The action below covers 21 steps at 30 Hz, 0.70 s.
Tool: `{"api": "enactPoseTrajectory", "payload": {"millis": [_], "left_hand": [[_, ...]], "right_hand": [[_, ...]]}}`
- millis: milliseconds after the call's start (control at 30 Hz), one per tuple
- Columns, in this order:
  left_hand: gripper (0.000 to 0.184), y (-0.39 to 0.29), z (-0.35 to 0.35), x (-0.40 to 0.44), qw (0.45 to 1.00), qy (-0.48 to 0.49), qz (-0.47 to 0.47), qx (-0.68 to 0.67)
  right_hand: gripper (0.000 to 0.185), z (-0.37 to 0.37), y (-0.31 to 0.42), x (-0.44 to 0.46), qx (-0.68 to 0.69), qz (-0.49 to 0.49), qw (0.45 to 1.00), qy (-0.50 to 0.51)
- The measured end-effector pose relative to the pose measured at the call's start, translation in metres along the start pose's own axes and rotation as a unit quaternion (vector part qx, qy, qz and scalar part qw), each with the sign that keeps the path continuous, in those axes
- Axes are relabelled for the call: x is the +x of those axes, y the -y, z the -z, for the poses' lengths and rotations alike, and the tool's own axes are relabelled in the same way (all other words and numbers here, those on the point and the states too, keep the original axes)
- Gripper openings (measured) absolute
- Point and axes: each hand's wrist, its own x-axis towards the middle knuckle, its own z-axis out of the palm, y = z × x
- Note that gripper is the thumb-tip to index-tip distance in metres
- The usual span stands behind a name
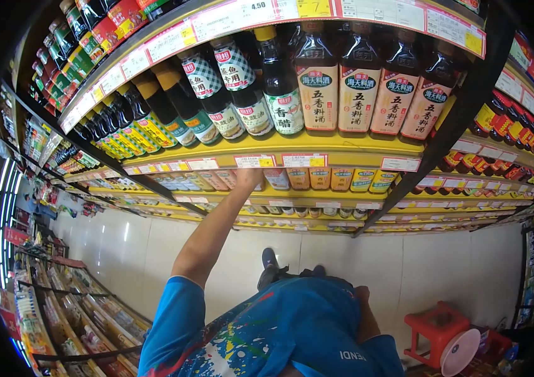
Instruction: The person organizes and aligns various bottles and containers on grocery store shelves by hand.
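Note:
My left hand (248, 178) reaches into the shelf below the top yellow shelf edge (336, 156). Its fingers disappear under the price labels, so what they touch is hidden. Beside it on that lower shelf stand packs with orange labels (320, 178) and blue-and-yellow labels (361, 180). Above the hand, a vinegar bottle (284, 113) with a yellow cap stands among dark sauce bottles (235, 66). Cooking wine bottles (356, 94) with pink labels fill the right part of that shelf. Close to my body hangs my right hand (363, 293), mostly hidden by the shirt; its fingers do not show.
Black shelf uprights (449, 107) divide the rack. Price labels (305, 159) run along the shelf edges. A red stool (433, 330) stands on the tiled floor (399, 264) at the lower right, with a pale round fan-like object (460, 352) by it. Another goods rack (85, 314) is on the left.

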Motion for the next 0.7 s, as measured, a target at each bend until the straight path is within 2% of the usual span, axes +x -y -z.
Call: {"api": "enactPoseTrajectory", "payload": {"millis": [133, 200, 233, 333, 400, 500, 600, 700], "left_hand": [[0.032, 0.002, 0.000, 0.000, 0.999, -0.010, -0.023, 0.027], [0.026, 0.006, -0.001, -0.001, 0.992, -0.046, -0.086, 0.078], [0.026, 0.012, -0.004, 0.000, 0.992, -0.045, -0.087, 0.077], [0.024, 0.017, -0.007, 0.000, 0.990, -0.059, -0.061, 0.116], [0.024, 0.005, 0.000, -0.001, 0.998, -0.048, -0.027, 0.043], [0.023, 0.001, 0.006, -0.001, 0.998, -0.043, -0.010, 0.035], [0.022, 0.005, 0.006, -0.002, 0.997, -0.039, -0.014, 0.061], [0.022, 0.006, 0.005, -0.001, 0.998, -0.052, -0.015, 0.045]], "right_hand": [[0.031, 0.004, 0.007, -0.003, 0.045, -0.040, 0.998, 0.006], [0.032, 0.001, 0.007, -0.001, 0.051, -0.054, 0.997, 0.010], [0.032, 0.001, 0.007, -0.001, 0.050, -0.057, 0.997, 0.011], [0.031, 0.000, 0.007, -0.001, 0.064, -0.065, 0.996, 0.009], [0.031, -0.001, 0.006, 0.000, 0.078, -0.072, 0.994, 0.006], [0.028, -0.005, 0.004, 0.003, 0.099, -0.102, 0.990, -0.011], [0.026, -0.003, 0.005, 0.002, 0.145, -0.098, 0.985, -0.005], [0.025, 0.002, 0.009, 0.004, 0.152, -0.138, 0.978, 0.024]]}}
